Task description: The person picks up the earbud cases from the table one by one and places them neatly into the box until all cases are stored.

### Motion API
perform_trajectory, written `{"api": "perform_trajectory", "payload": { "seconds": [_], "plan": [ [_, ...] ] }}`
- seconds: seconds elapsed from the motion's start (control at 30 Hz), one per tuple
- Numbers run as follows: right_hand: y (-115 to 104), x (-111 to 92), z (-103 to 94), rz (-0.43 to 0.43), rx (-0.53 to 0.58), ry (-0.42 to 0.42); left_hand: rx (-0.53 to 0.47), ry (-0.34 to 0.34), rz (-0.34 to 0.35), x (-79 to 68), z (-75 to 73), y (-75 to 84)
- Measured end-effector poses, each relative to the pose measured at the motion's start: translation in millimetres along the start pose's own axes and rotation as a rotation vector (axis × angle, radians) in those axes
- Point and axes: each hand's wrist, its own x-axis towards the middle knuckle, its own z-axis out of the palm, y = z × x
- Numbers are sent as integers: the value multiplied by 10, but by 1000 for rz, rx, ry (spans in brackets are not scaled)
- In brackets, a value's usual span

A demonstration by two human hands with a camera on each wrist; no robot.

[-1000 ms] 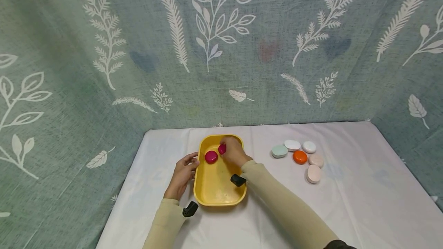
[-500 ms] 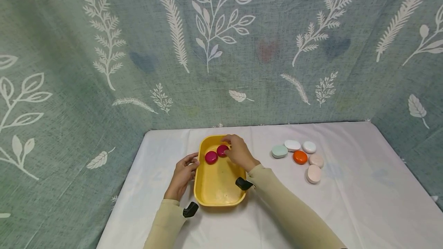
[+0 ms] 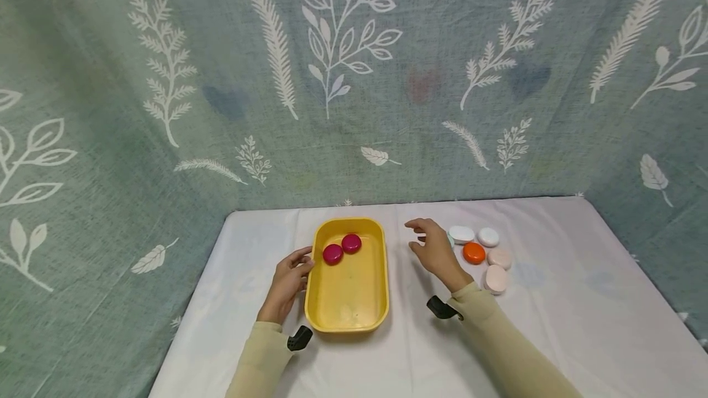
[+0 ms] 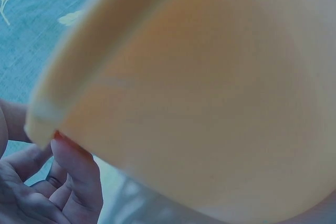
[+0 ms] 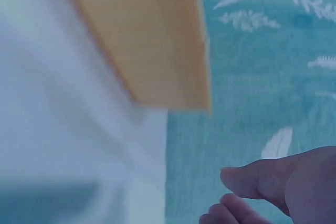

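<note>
A yellow tray [image 3: 347,300] stands on the white cloth with two crimson, rounded soap bars lying side by side near its back left: the left bar [image 3: 333,254] and the right bar [image 3: 351,243]. My left hand [image 3: 286,287] holds the tray's left rim, thumb [image 4: 79,177] at the edge and a finger on the other side of it. My right hand [image 3: 438,253] is in the air right of the tray, holding nothing, its thumb and fingers apart. It partly hides a mint-green soap bar [image 3: 450,241] in the head view.
Right of my right hand lie an orange soap bar [image 3: 474,253], a white oval one [image 3: 461,234], a white round one [image 3: 488,237] and two pale pink ones [image 3: 500,257]. A leaf-patterned green curtain [image 3: 354,109] rises behind the table's back edge.
My right hand has let go of the right crimson soap bar inside the tray and moved out to the right, towards the other soaps. My left hand has stayed at the rim.
</note>
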Motion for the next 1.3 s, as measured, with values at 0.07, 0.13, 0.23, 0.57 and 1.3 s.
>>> {"api": "perform_trajectory", "payload": {
  "seconds": [0.07,0.13,0.23,0.57,1.3],
  "plan": [
    [108,-47,-75,-10,6,23,2,5,-2,-2,-5,0],
    [206,-94,-149,-25,4,45,5,13,-5,-2,-7,-3],
    [329,-154,-252,-27,-8,63,7,23,-12,3,-5,-8],
    [602,-295,-433,2,-46,48,15,39,-21,14,8,-29],
    [784,-285,-397,-147,-162,51,-4,17,4,-35,13,-11]
  ]
}}
